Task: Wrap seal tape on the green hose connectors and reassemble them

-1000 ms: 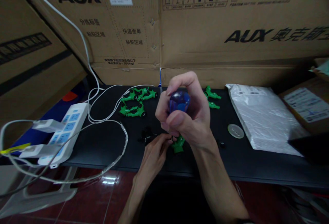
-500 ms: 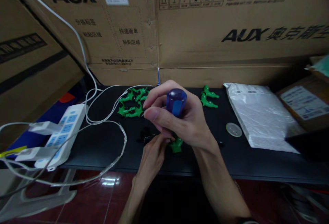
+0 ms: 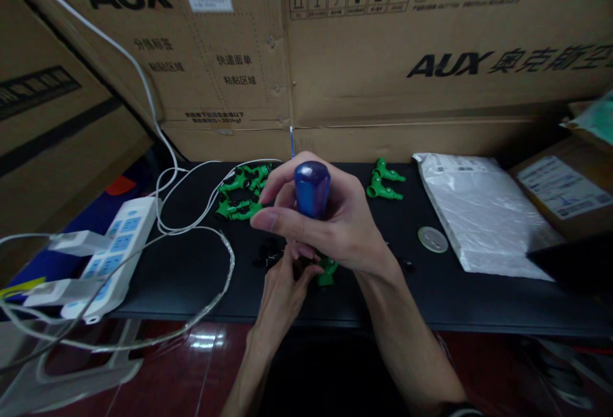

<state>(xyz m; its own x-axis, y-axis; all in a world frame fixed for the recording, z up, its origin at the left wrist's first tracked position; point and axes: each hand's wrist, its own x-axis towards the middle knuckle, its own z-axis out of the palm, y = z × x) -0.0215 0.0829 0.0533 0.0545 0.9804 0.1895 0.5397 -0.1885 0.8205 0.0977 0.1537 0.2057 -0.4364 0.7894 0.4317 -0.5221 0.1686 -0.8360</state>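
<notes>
My right hand (image 3: 330, 219) is closed round a screwdriver with a blue handle (image 3: 311, 190), its butt end turned up toward me; the shaft and tip are hidden below the hand. Under it, my left hand (image 3: 286, 286) has its fingers closed on a green Y-shaped pipe fitting (image 3: 327, 271), held low at the tabletop. Both hands cover most of that fitting. Small black parts (image 3: 268, 252) lie just left of my left fingers. Another small black piece (image 3: 406, 265) lies right of my right wrist.
Several green and black fittings (image 3: 239, 209) lie behind my hands to the left, two plain green ones (image 3: 384, 192) to the right. A white power strip (image 3: 112, 254) with looping cables is at left. A round disc (image 3: 433, 239) and a white plastic parcel (image 3: 474, 212) sit right. Cardboard boxes (image 3: 354, 85) stand behind.
The screwdriver handle and my right hand have shifted slightly left, and the handle stands more upright. My left thumb now shows against the green fitting. The view has moved a little.
</notes>
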